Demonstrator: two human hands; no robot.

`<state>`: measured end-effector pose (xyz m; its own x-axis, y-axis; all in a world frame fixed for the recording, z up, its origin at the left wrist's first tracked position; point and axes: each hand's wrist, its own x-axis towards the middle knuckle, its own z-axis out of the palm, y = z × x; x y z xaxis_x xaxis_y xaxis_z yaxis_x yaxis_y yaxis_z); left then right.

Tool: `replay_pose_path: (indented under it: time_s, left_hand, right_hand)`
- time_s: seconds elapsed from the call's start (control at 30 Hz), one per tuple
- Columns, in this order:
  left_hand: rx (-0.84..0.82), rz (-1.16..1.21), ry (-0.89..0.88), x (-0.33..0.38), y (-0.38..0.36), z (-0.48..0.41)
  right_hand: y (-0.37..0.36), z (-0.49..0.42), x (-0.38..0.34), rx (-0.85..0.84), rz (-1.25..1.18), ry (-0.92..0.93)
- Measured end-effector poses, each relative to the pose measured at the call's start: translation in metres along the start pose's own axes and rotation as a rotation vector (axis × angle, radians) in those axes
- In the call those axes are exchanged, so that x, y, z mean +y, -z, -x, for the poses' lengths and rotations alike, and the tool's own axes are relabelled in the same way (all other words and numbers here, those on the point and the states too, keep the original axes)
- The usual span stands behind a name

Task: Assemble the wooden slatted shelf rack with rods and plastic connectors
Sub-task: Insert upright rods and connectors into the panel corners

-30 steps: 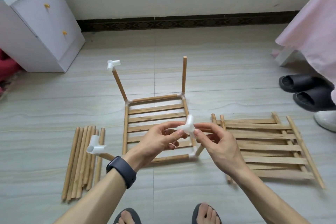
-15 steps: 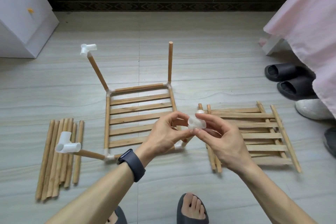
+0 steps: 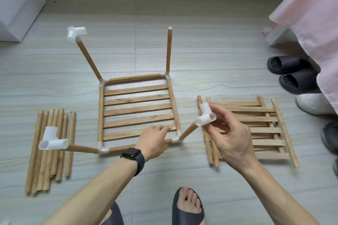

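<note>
Two rods [image 3: 87,58] are wearing connectors [image 3: 75,34]; the right hand [image 3: 232,133] is pinching a third connector [image 3: 205,118] onto the near-right rod [image 3: 188,131], the left hand [image 3: 153,139] is gripping the shelf [image 3: 135,109] on the floor; the far-right rod [image 3: 169,49] and spare shelves [image 3: 256,129] are waiting.

Bright, soft even light, faint shadows. Right hand [image 3: 232,133] a bit blurry, cabinet [image 3: 17,7] at 10 o'clock smeared, edges look stretched.
</note>
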<state>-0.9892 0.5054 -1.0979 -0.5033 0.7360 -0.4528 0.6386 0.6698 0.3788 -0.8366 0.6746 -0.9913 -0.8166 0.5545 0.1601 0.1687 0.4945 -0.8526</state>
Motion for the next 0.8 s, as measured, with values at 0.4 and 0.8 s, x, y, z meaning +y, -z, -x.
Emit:
replay_pose_path:
  time_s: [0.4, 0.8]
  left_hand:
    - [-0.239, -0.328, 0.124, -0.038, -0.063, -0.007]
    - [-0.223, -0.403, 0.076, -0.044, -0.066, -0.014]
  right_hand:
    - [-0.023, 0.007, 0.012, 0.057, 0.399, 0.345]
    - [-0.035, 0.016, 0.026, 0.110, 0.407, 0.398]
